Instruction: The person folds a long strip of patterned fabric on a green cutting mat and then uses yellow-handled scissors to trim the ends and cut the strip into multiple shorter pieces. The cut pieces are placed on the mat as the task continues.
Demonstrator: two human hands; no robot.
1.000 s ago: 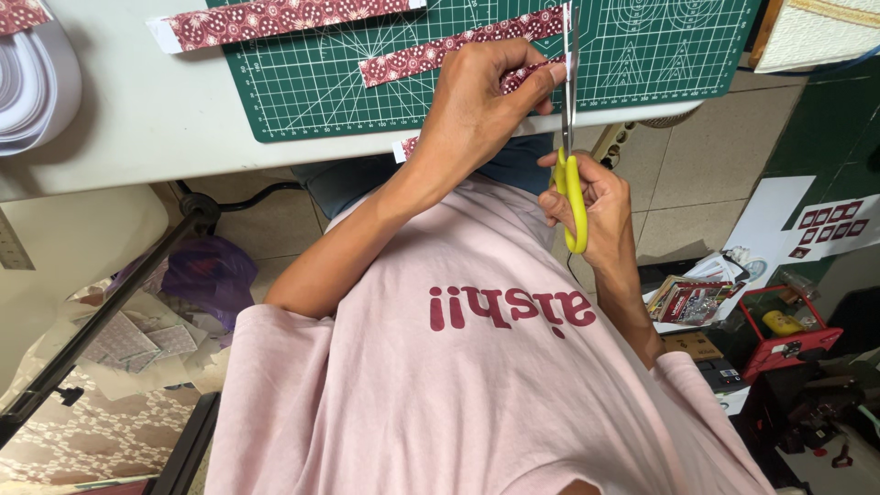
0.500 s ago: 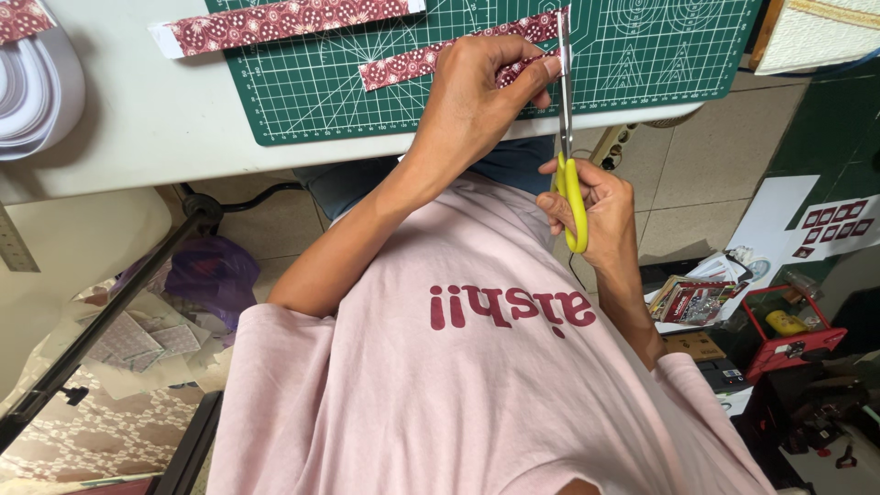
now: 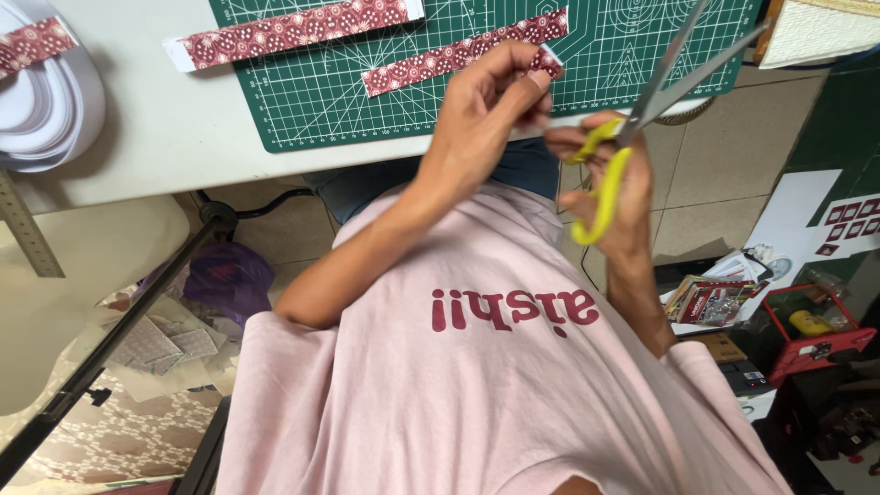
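Pinching the near end of a red patterned fabric strip (image 3: 463,52) in my left hand (image 3: 486,124), which lies leftward across the green cutting mat (image 3: 302,101), I hold yellow-handled scissors (image 3: 632,110) with blades apart in my right hand (image 3: 614,192), just right of it.

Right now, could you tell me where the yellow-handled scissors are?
In the head view, the yellow-handled scissors are in the right hand, blades open over the green cutting mat's right edge.

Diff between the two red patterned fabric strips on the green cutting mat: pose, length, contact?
The upper red patterned fabric strip lies nearly level, while the lower red patterned fabric strip slants up to the right. The upper looks longer, with a white end overhanging the green cutting mat onto the white table; the lower lies within the mat. The upper is untouched; the left hand pinches the lower one's right end. Both share the same dotted red print.
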